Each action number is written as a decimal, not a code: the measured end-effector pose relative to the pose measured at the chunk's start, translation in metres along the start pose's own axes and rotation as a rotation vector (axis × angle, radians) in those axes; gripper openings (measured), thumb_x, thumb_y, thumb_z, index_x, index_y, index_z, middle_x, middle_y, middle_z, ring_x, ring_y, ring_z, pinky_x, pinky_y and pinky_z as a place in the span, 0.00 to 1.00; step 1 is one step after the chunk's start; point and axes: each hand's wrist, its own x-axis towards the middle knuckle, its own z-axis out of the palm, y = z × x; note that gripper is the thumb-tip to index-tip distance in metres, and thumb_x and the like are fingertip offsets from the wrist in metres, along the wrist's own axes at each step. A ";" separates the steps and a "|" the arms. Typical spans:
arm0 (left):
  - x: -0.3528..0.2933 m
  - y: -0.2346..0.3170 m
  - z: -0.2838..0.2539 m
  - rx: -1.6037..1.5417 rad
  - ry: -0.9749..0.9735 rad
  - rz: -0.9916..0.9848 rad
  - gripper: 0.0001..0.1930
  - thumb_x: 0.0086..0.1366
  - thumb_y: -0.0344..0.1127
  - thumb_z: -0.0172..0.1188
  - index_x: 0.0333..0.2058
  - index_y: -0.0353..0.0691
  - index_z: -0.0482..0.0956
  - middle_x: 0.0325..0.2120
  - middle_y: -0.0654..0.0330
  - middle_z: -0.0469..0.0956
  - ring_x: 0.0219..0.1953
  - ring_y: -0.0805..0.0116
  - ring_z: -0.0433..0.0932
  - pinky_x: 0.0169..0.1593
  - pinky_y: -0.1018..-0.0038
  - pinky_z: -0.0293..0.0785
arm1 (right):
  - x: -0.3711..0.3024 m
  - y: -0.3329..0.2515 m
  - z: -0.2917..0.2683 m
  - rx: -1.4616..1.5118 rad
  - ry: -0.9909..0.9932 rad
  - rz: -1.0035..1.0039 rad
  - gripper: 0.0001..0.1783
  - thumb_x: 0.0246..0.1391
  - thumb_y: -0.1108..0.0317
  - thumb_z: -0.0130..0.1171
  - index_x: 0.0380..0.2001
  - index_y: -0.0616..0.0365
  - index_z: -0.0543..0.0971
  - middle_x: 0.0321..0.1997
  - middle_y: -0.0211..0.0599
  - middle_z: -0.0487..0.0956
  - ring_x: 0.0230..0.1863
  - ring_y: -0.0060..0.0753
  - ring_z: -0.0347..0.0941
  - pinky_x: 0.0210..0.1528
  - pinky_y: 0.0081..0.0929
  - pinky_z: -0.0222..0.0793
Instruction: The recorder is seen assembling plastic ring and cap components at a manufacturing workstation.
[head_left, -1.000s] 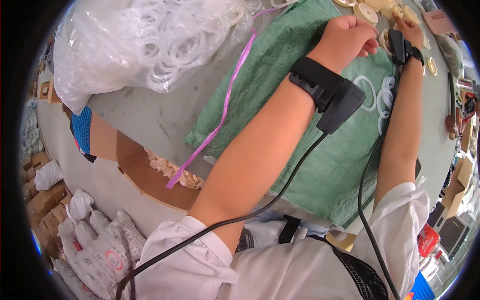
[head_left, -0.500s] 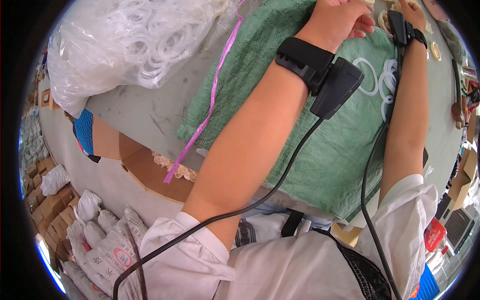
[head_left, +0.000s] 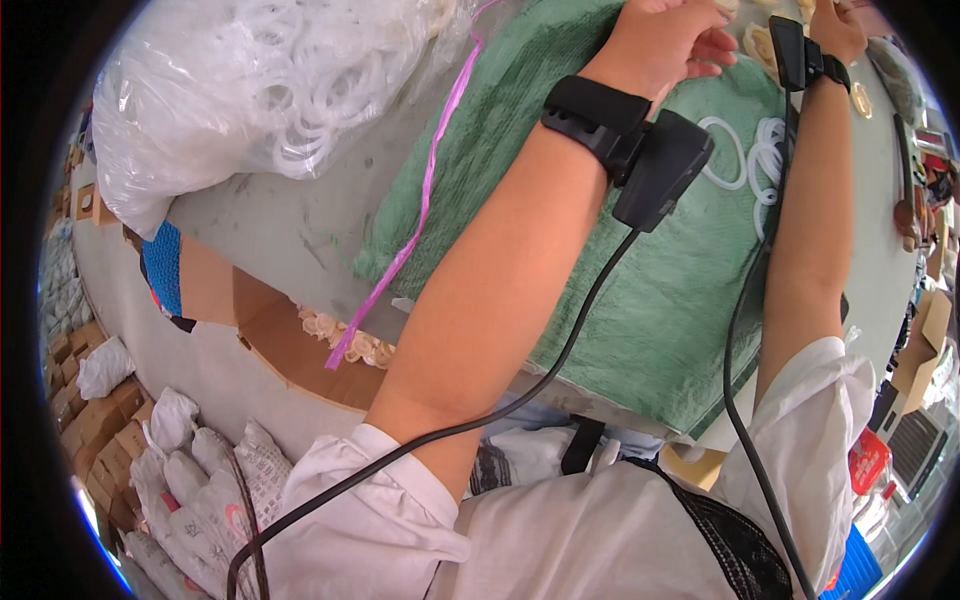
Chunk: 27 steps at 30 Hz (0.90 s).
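My left hand [head_left: 665,42] is at the top edge, over the far part of a green woven sack [head_left: 640,310]. Its fingers are curled, and the thumb and forefinger come together by a small cream-coloured piece that the frame cuts off. To the right, my right hand [head_left: 840,34] is beside a few cream-coloured rings [head_left: 760,45]; its fingertips leave the picture, so their grip is hidden. Between my forearms several thin white rings [head_left: 768,160] lie on the sack, one larger loop [head_left: 727,155] beside them. Both wrists wear black strapped devices with cables.
A clear plastic bag [head_left: 250,90] full of white rings stands on the grey table [head_left: 290,225] at left. A purple ribbon [head_left: 430,180] trails over the edge. Below, an open carton [head_left: 300,355] holds cream-coloured pieces. White sacks [head_left: 200,490] lie on the floor.
My right hand has moved a little right and up, off the cream-coloured rings. My left hand has shifted slightly left, its fingers still curled.
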 end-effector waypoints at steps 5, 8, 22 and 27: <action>-0.009 0.006 0.003 0.089 0.046 0.062 0.10 0.60 0.32 0.52 0.38 0.33 0.74 0.27 0.56 0.75 0.32 0.65 0.76 0.39 0.70 0.74 | 0.028 -0.075 -0.033 0.298 0.002 -0.186 0.25 0.51 0.51 0.59 0.22 0.65 0.65 0.22 0.42 0.68 0.24 0.36 0.59 0.31 0.37 0.61; -0.012 0.009 0.006 0.069 0.033 0.033 0.10 0.59 0.32 0.51 0.39 0.34 0.73 0.27 0.56 0.75 0.33 0.65 0.75 0.40 0.70 0.73 | -0.013 -0.175 -0.083 0.320 -0.106 -0.167 0.20 0.47 0.55 0.61 0.37 0.60 0.79 0.33 0.36 0.79 0.37 0.28 0.75 0.44 0.23 0.67; -0.011 0.009 0.007 0.095 0.046 -0.013 0.11 0.62 0.35 0.51 0.39 0.37 0.73 0.29 0.60 0.75 0.33 0.68 0.75 0.40 0.70 0.73 | -0.224 -0.171 -0.184 -0.096 -0.922 -0.217 0.16 0.29 0.65 0.71 0.20 0.53 0.73 0.38 0.32 0.76 0.41 0.38 0.69 0.44 0.32 0.59; -0.011 0.011 0.004 0.129 0.035 -0.001 0.11 0.61 0.35 0.51 0.40 0.36 0.72 0.30 0.59 0.74 0.33 0.68 0.75 0.40 0.70 0.73 | -0.200 -0.160 -0.192 -0.042 -0.795 -0.124 0.17 0.34 0.63 0.70 0.29 0.55 0.76 0.38 0.32 0.76 0.42 0.38 0.68 0.44 0.32 0.61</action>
